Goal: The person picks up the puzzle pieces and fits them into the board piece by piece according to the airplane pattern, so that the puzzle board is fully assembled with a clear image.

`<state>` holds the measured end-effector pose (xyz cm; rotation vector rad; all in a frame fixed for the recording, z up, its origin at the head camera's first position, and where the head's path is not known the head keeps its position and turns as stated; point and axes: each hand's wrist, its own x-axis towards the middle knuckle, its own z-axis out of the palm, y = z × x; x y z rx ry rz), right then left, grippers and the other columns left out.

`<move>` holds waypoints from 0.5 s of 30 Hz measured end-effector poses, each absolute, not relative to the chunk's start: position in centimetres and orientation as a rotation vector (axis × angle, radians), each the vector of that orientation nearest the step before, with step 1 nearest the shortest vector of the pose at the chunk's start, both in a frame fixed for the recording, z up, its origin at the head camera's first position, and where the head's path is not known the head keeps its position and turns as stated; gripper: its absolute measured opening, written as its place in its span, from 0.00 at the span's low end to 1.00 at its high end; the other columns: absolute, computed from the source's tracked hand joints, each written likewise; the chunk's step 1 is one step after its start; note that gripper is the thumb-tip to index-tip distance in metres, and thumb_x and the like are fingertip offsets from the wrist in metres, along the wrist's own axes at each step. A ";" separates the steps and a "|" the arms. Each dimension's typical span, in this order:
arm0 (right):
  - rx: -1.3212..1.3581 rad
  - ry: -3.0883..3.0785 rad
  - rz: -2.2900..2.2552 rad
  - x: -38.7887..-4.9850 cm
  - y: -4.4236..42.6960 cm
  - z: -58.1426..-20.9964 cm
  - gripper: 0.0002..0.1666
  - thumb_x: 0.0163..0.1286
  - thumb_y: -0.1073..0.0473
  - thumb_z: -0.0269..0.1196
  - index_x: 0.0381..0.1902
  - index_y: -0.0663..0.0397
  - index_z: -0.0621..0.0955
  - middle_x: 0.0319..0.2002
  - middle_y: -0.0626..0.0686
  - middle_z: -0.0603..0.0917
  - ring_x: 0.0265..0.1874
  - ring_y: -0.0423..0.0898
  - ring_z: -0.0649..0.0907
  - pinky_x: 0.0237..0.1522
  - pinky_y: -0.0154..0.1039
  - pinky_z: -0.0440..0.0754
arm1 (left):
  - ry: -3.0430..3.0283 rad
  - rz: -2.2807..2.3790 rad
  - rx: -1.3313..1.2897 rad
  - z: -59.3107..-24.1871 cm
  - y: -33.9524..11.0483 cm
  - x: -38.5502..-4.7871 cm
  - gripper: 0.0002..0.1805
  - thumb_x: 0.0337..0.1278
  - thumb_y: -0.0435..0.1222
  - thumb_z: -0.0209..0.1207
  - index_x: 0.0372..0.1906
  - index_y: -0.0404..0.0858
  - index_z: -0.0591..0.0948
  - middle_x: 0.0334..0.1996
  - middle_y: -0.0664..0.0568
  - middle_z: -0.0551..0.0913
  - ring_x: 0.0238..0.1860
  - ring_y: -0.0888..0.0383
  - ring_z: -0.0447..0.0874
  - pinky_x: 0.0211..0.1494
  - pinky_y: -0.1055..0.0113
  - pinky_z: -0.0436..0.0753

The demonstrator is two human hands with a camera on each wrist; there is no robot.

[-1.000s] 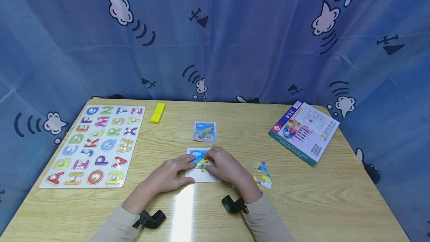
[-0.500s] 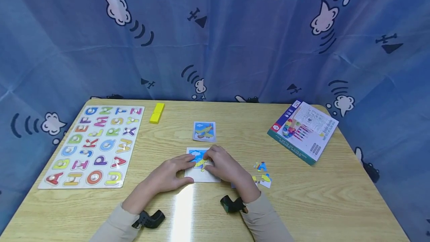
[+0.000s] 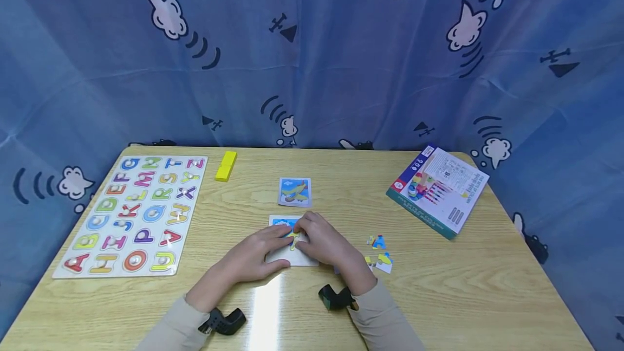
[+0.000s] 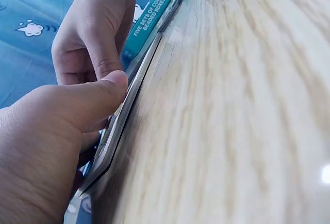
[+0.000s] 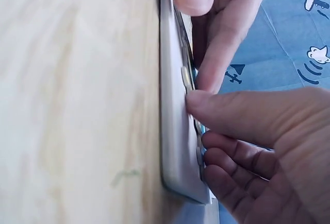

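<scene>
**Both hands are meeting over a small picture board**

Through the head camera I'm seeing the square white board (image 3: 303,258) lying flat on the pale wood-grain table (image 3: 463,291), with thin blue-and-white sky pieces (image 3: 281,222) and a thin yellow jigsaw piece (image 3: 293,244) sitting on it, partly behind the fingers. The left hand (image 3: 255,256) is lying with its fingers extended, tips resting on the pieces, thumb at the board's near edge. The right hand (image 3: 329,240) is bending its fingers and thumb down onto the pieces; whether they're pinching one or only pushing, I cannot tell, even from the right wrist view.

I'm judging this step to be lining up neighbouring pieces. For that, I'd be letting the left fingertips anchor the joined ones while the right hand is nudging sideways, flat and lightly; pressing down with edges misaligned could be lifting the neighbours. I'd also be checking the shapes against the square printed airplane card (image 3: 294,192) just beyond the board.

Loose yellow, blue and white pieces (image 3: 384,262) are lying on the table to the right, in no container. The white-and-green printed box (image 3: 439,191) is resting farther right, its contents hidden from me. The white alphabet board (image 3: 154,246) on the left is holding multicoloured knobbed letters (image 3: 134,260), set in rows.
</scene>
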<state>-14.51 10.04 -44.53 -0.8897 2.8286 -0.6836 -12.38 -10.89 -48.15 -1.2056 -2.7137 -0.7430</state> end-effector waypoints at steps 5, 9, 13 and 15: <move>-0.876 2.776 -0.728 -14.6 10.2 -44.4 0.13 0.61 0.58 0.67 0.42 0.57 0.82 0.40 0.49 0.78 0.39 0.42 0.75 0.44 0.39 0.78 | -2.756 -0.779 -1.187 -48.0 -11.0 -12.4 0.30 0.59 0.53 0.58 0.60 0.38 0.77 0.66 0.48 0.71 0.68 0.52 0.67 0.68 0.57 0.71; -0.837 2.690 -0.819 -14.8 10.8 -44.1 0.15 0.62 0.57 0.66 0.46 0.57 0.82 0.43 0.50 0.79 0.40 0.42 0.77 0.45 0.39 0.79 | -2.765 -0.822 -1.176 -48.0 -11.1 -12.4 0.30 0.58 0.52 0.59 0.60 0.39 0.77 0.66 0.49 0.71 0.68 0.52 0.66 0.68 0.57 0.71; -0.746 2.630 -0.920 -14.9 12.0 -43.3 0.16 0.64 0.60 0.64 0.49 0.57 0.81 0.45 0.51 0.81 0.41 0.45 0.78 0.46 0.42 0.79 | -2.773 -0.846 -1.170 -48.1 -11.0 -12.4 0.30 0.57 0.52 0.60 0.61 0.39 0.77 0.66 0.49 0.71 0.68 0.52 0.66 0.68 0.57 0.71; -0.697 2.624 -0.951 -14.9 12.8 -42.8 0.16 0.64 0.61 0.64 0.50 0.57 0.80 0.47 0.52 0.81 0.44 0.47 0.79 0.48 0.43 0.80 | -2.782 -0.854 -1.167 -48.1 -10.9 -12.4 0.30 0.57 0.52 0.60 0.61 0.39 0.77 0.66 0.49 0.71 0.68 0.52 0.66 0.68 0.57 0.70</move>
